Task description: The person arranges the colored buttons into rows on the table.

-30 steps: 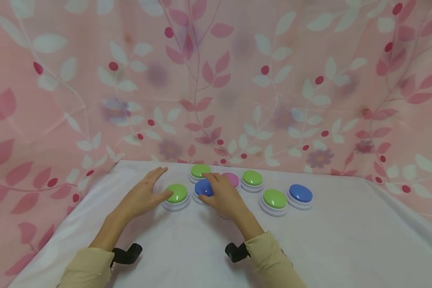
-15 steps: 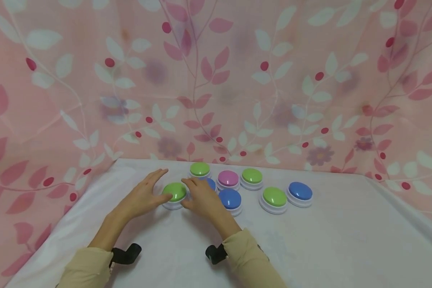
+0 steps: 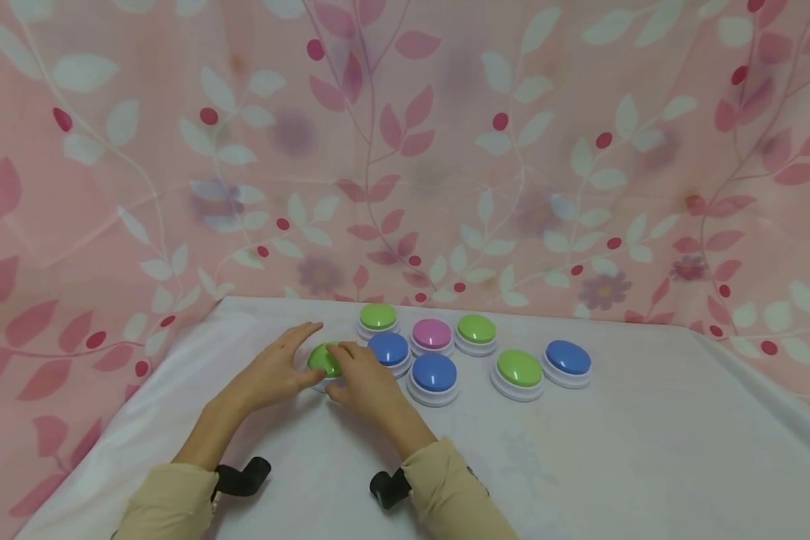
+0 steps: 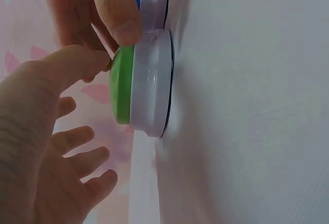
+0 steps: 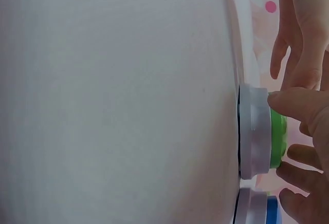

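Note:
A green push button [image 3: 322,360] with a white round base stands at the left of the group, partly hidden by both hands. My left hand [image 3: 270,373] is at its left side, fingers spread, the thumb tip close to the green dome. My right hand [image 3: 367,386] reaches over its right side with fingers loosely bent. In the left wrist view, the right thumb [image 4: 121,16] overlaps the edge of the green button [image 4: 122,90]; whether it touches cannot be told. The right wrist view has the right fingertips [image 5: 288,170] beside the dome.
Right of the hands stand two blue buttons [image 3: 434,372], a pink button [image 3: 431,334] and a green button [image 3: 378,316]. Farther right are a green button [image 3: 519,367] and a blue one [image 3: 567,357]. A white cloth [image 3: 621,450] covers the table before a floral curtain [image 3: 405,150].
My right hand has moved left, from over the blue buttons to the leftmost green button, uncovering the blue and pink ones. The left hand has hardly moved.

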Action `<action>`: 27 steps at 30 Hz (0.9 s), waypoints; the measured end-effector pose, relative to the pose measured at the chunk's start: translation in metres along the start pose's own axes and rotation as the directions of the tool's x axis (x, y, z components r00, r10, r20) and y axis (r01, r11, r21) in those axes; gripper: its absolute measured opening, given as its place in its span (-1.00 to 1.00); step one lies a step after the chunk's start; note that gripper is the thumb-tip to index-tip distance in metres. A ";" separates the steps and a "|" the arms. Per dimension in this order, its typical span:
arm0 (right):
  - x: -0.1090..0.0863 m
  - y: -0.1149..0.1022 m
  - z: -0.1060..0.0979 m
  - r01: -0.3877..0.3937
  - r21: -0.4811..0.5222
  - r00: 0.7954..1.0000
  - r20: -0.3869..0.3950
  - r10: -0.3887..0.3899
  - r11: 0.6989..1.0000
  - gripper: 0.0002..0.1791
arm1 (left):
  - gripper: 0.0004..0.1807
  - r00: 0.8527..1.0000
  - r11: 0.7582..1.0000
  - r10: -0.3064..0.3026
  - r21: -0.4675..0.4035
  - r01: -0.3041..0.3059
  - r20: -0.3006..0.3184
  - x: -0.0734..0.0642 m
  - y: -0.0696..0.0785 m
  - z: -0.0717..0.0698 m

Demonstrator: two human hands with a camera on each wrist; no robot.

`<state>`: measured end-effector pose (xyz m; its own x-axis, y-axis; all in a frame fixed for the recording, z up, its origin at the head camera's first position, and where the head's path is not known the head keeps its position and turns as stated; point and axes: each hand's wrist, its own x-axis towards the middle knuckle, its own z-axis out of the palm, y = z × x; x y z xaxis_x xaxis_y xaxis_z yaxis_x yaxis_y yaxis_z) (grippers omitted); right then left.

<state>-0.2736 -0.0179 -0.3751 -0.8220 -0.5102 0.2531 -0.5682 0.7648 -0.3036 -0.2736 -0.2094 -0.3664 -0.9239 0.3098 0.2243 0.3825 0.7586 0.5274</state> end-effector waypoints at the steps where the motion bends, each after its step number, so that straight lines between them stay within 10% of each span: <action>1: 0.000 0.000 0.001 -0.005 0.000 1.000 0.001 0.005 1.000 -0.29 | -0.13 1.000 1.000 0.002 -0.003 -0.002 -0.002 0.000 0.000 0.001; 27: -0.001 0.001 0.002 -0.033 -0.044 0.999 0.029 0.035 0.998 -0.36 | -0.28 0.996 0.995 0.083 0.058 -0.084 0.012 0.001 0.000 0.021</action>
<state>-0.2736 -0.0175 -0.3772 -0.8419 -0.4948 0.2155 -0.5384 0.7979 -0.2711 -0.2751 -0.1968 -0.3837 -0.8890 0.3789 0.2571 0.4574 0.7621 0.4583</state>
